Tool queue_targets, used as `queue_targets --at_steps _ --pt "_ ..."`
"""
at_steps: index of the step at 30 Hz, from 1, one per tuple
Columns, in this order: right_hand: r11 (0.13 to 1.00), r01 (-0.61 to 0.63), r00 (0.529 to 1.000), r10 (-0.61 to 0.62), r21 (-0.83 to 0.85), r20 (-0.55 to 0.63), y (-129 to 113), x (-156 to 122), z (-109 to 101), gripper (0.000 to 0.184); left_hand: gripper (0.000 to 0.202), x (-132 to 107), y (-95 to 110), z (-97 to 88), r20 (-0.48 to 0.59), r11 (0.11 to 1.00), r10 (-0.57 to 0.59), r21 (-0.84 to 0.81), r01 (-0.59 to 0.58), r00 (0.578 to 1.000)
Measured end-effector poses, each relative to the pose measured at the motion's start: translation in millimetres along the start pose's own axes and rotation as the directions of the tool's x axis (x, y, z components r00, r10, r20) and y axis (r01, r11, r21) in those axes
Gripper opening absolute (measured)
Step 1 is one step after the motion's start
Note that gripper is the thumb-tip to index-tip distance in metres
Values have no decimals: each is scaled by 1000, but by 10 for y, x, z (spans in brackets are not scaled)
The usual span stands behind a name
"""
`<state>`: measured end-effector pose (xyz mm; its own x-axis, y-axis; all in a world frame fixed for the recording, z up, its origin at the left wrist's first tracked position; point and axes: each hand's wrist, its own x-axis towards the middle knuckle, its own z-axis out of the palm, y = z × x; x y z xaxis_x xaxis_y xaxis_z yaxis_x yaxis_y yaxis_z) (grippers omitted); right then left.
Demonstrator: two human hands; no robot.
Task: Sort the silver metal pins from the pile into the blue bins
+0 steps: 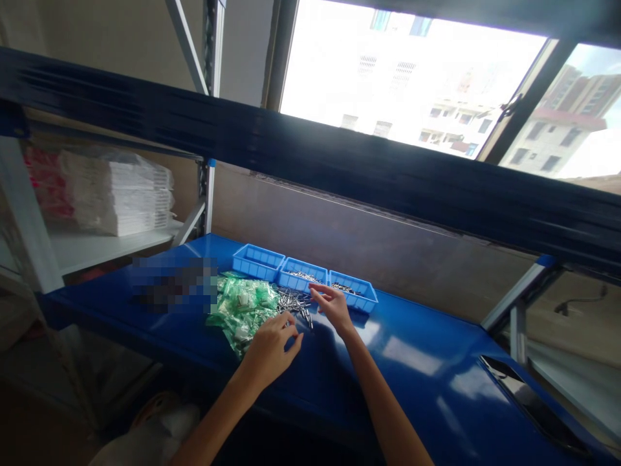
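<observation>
My left hand hovers over the front of the blue table, beside a heap of green plastic bags with small white pieces inside. Its fingers are bent, the thumb stands apart from them, and nothing shows between. Just right of a loose pile of thin metal pins or screws, my right hand has its fingers stretched out and slightly apart. No held piece shows in it. Behind the pile stand three joined blue bins: the left bin, the middle bin and the right bin. Small metal parts lie in the middle and right ones.
The blue table carries a dark phone-like slab at its right edge. A blurred-out dark object lies left of the bags. A blue shelf beam crosses above. Wrapped white stacks sit on a side shelf.
</observation>
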<state>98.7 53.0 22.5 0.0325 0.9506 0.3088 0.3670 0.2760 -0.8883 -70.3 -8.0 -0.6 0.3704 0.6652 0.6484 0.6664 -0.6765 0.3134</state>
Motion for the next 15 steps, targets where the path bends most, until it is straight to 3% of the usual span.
queue_targets --at_steps 3,6,15 --pt "956 84 996 -79 -281 30 23 -52 15 36 20 -1 6 -11 10 1000 -4 2 4 1000" --pt "882 113 994 -99 -457 56 46 -88 33 35 20 -2 8 -18 5 1000 -4 1 4 1000" --pt "761 71 997 -44 -644 58 62 -115 88 20 21 10 -4 -32 -36 995 -91 28 92 995"
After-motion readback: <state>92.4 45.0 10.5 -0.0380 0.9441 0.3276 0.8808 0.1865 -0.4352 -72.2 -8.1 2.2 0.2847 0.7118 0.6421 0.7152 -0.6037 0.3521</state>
